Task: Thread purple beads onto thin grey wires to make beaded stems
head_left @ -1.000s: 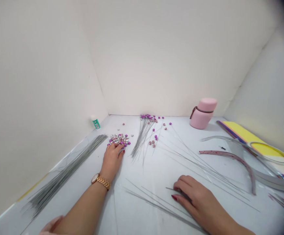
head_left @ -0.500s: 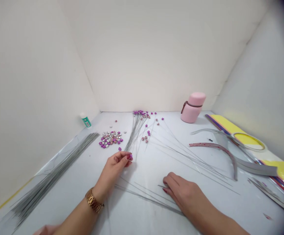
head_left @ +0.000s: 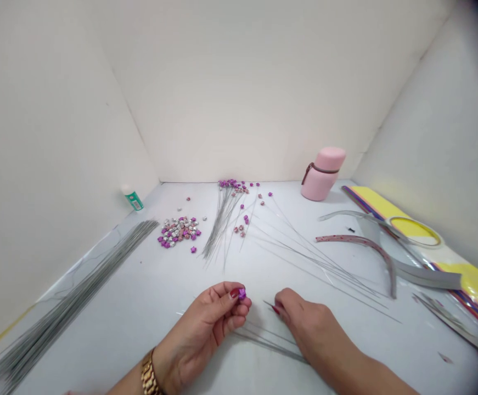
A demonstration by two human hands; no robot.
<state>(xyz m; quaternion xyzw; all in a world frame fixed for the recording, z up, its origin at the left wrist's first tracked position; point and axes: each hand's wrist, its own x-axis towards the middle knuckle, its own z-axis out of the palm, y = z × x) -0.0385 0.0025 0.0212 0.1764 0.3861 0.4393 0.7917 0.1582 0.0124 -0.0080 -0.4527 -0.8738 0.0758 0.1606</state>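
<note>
The person's left hand [head_left: 203,329], nearer the viewer than the star pile [head_left: 176,232] and right of it, pinches 1 purple star [head_left: 242,294] between thumb and index finger. The right hand [head_left: 310,326], farther right of the pile, pinches 1 thin wire [head_left: 269,304], its tip pointing toward the purple star. Just right of the pile lie star-tipped wires [head_left: 222,216]; well right of it stands a pink bottle [head_left: 320,178]. A thick wire bundle [head_left: 78,299] lies left of the pile.
</note>
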